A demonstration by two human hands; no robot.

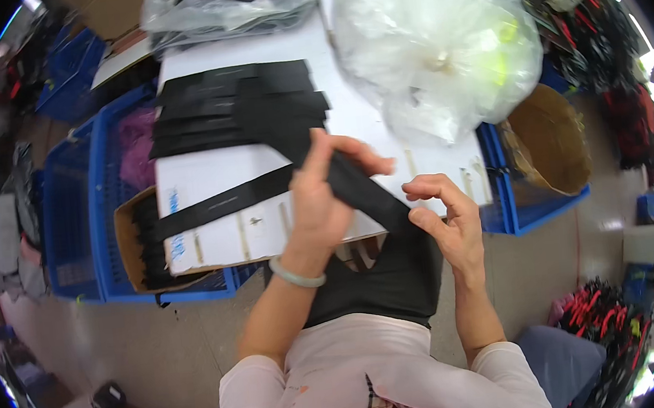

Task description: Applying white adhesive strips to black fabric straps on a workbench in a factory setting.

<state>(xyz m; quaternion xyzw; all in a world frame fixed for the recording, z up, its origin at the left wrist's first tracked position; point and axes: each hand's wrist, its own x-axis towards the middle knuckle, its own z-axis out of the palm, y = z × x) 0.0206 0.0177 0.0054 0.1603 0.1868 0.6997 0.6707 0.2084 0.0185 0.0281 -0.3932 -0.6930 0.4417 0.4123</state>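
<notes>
A long black fabric strip (pixel 364 192) slants from the stack toward my lap. My left hand (pixel 319 201) is closed around it, thumb up and fingers bent across it. By the strip's near end is my right hand (pixel 453 227), its curled index finger and thumb apart. The thumb tip comes to the strip's edge; whether it presses on it is hard to see. Another black strip (pixel 225 204) lies flat, running left from beneath my left wrist. Beyond my hands is a stack of overlapping black strips (pixel 200 110) on the white tabletop (pixel 217 167).
Clear plastic bags sit at the far side, a big puffed bag (pixel 437 44) right and a bag of black items (pixel 238 12) left. Blue crates (pixel 100 218) flank the table. A cardboard box (pixel 130 246) of black pieces stands left, a round carton (pixel 549 139) right.
</notes>
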